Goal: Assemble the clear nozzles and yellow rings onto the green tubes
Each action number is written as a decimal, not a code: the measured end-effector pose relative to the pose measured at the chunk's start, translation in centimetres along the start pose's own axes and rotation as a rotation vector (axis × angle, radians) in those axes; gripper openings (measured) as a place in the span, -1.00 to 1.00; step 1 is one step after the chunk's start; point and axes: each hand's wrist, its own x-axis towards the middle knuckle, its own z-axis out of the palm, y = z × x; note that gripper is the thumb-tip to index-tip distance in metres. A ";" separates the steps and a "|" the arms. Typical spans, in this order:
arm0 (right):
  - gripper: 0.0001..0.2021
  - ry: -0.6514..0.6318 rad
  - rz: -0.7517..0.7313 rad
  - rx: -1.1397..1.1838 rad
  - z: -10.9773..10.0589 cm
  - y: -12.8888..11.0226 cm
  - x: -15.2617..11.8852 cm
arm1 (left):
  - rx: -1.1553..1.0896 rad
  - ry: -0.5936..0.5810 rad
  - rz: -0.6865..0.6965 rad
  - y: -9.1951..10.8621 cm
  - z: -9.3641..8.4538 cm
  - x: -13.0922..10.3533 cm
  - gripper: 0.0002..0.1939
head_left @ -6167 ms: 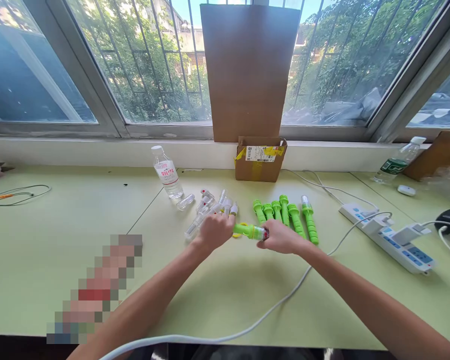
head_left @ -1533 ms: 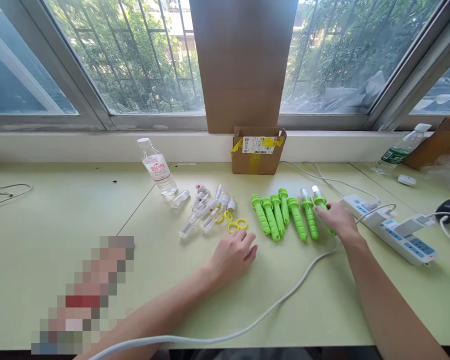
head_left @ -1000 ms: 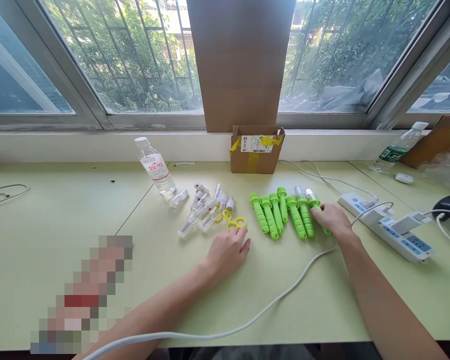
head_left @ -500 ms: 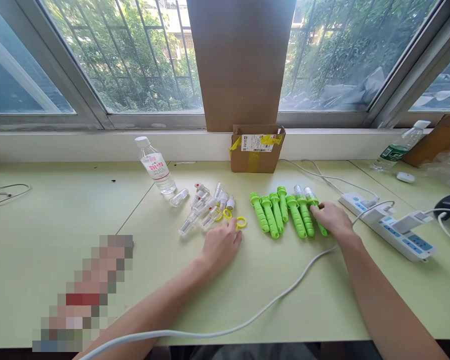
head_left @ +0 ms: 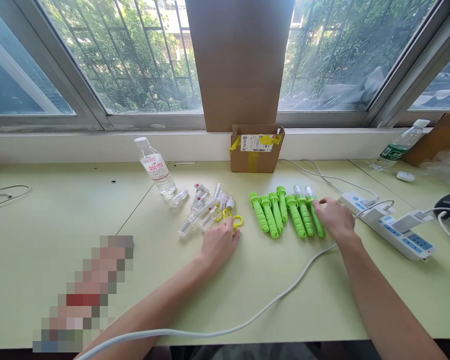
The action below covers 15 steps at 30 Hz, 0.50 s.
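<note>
My left hand rests low on the table, fingers closed at a small yellow ring; part of the ring is hidden by the fingertips. Just beyond it lies a pile of clear plastic tubes, some with white caps, with more yellow rings among them. My right hand is beside the rightmost green ridged tube, its fingers apart near the tube's upper end; whether they still touch it is hard to see. Several green tubes lie side by side, two on the right with clear tops.
A water bottle stands behind the pile, and an open cardboard box by the window. To the right are a power strip and another bottle. A white cable crosses the table in front of my hands.
The yellow ring at my left fingers has shifted slightly left. The rightmost green tube has turned a little, lining up with its neighbour, and my right hand has eased right from it.
</note>
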 end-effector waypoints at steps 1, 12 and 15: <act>-0.56 0.025 -0.012 0.009 -0.1 -0.2 -0.2 | 0.003 0.002 -0.002 0.0 0.0 0.0 -0.67; -0.70 0.244 -0.534 0.147 0.6 -4.4 -4.7 | -0.009 0.077 -0.011 0.2 -0.1 -0.2 -0.71; -0.69 0.195 -0.643 0.142 0.8 -5.1 -5.9 | -0.025 0.116 -0.017 0.3 -0.1 -0.2 -0.72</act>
